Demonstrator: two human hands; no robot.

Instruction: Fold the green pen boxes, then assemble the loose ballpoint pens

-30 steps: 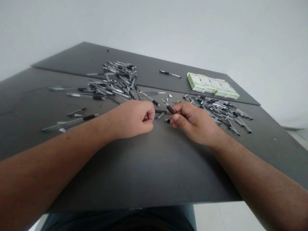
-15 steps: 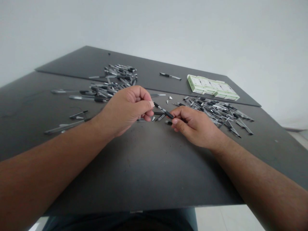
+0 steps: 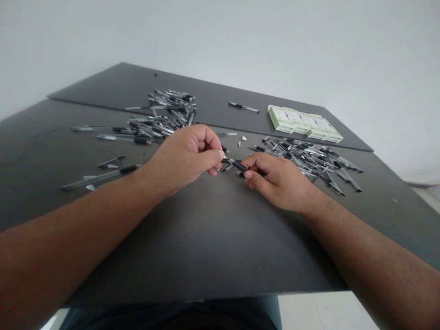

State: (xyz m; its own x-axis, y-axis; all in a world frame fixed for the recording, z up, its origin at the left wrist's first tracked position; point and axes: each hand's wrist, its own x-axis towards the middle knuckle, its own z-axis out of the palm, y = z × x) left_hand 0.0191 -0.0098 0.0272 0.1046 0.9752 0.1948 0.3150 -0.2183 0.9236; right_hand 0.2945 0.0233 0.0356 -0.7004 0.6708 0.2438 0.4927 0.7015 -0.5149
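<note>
Pale wall (image 3: 220,36) rises behind a dark grey table (image 3: 213,252), whose far section is split off by a seam. Both bare forearms reach in from the lower corners and converge near the middle, wrists low over the surface. The left hand (image 3: 192,153) is turned with its back up, thumb and index finger closed in a narrow pinch at the tip end of a black-gripped pen (image 3: 238,165); whether a small part sits between them I cannot tell. The right hand (image 3: 278,178) holds that pen by its dark grip between thumb and fingers, its tip end towards the left hand. Compared with 1 second ago, when the left hand was loosely curled and apart from the pen, its fingertips have come up to the tip; the right hand has barely shifted. Loose pens lie in a far pile (image 3: 172,98) beyond the left hand and a near pile (image 3: 309,158) beyond the right. Past these are 1 single pen (image 3: 243,107) and some green-and-white boxes (image 3: 304,123), with 2 small pale pieces (image 3: 244,138) nearer the hands.
</note>
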